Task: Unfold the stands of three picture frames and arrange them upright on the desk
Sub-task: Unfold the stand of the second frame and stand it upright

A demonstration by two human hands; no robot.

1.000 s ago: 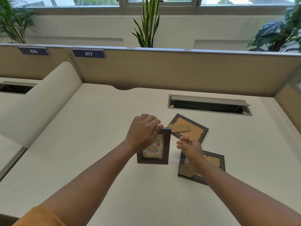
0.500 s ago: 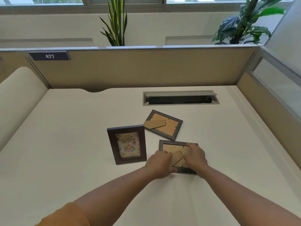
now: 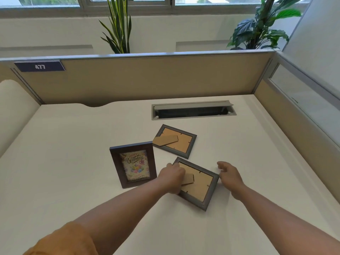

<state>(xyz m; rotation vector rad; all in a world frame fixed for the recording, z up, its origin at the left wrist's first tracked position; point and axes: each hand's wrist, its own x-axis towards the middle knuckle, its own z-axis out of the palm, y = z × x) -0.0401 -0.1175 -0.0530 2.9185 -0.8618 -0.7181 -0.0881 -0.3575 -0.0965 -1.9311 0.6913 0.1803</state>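
White and bare but for three frames, the surface runs back to a tan partition bearing a dark label reading 477, with leafy plants and a window behind it. A grey cable tray with its flap raised is let into the surface toward the back.

One dark brown frame stands upright, left of centre, its "Happy Birthday" card facing the camera. Beyond it and to the right, a grey frame lies face down, its cardboard stand folded flat against the backing.

Nearer the camera lies the second grey frame — also face down (brown backing up). The left hand rests on its left end, fingers curled over the edge and the base of its cardboard stand; whether it actually pinches the stand or only presses on it cannot be told. The right hand sits at the frame's right corner, fingers loosely bent, touching or just beside the rim — holding nothing as far as can be seen. An orange sleeve shows on the left arm.
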